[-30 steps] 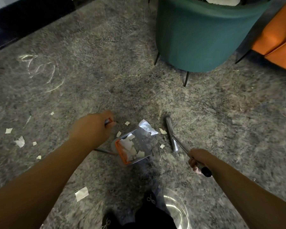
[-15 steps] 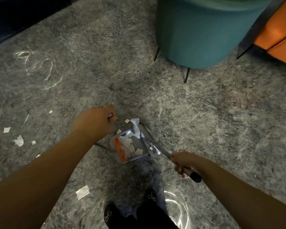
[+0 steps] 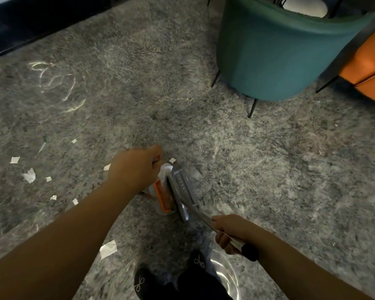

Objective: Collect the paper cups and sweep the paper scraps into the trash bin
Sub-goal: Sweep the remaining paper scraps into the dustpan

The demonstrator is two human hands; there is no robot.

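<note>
Scraps (image 3: 28, 176) lie far left of my fingers. My left hand (image 3: 136, 167) grips the dustpan (image 3: 164, 197), my right hand (image 3: 231, 231) grips the broom (image 3: 180, 191). I should keep the pan flat on the floor and sweep slowly

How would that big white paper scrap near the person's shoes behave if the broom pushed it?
The big paper scrap looks thin and creased, so probably light and floppy. On this shaggy carpet it may snag or fold rather than slide.
</note>
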